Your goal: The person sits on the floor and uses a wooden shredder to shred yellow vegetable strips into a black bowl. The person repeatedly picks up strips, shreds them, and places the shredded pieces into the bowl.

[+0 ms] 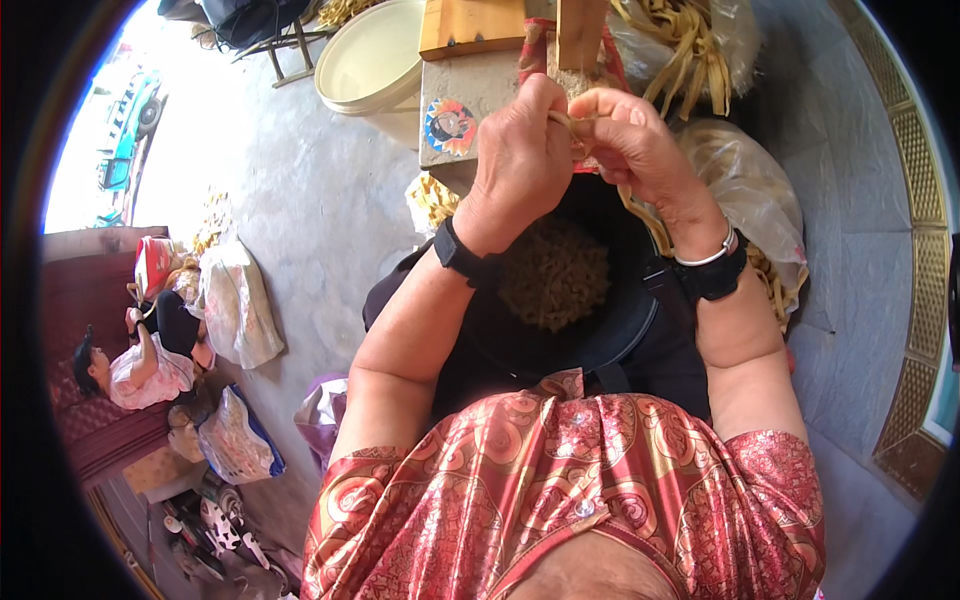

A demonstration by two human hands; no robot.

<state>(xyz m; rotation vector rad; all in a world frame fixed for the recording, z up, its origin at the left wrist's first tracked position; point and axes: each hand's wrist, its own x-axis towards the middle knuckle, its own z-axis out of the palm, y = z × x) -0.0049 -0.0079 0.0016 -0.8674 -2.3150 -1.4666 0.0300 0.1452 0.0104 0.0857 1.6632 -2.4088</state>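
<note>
My left hand (525,154), a black band on its wrist, pinches a tan fibrous strip (576,126) between thumb and fingers. Close beside it, my right hand (637,150) grips the same strip, and both sets of fingertips nearly meet. A loose tan length (637,214) hangs below the right hand towards its wrist, which carries a metal bangle and a black band. Beneath my hands a dark round tub (634,341) sits between my legs. Brown shredded pieces (559,277) lie in its bottom. The gripped part of the strip is partly hidden by my fingers.
Just beyond my hands stands a pale block-like stand (457,86) with wooden pieces (472,30) on top. A cream lidded bucket (367,64) is to its left. Clear plastic bags (739,172) and tan strips (690,52) lie right. Another person (146,367) sits far left.
</note>
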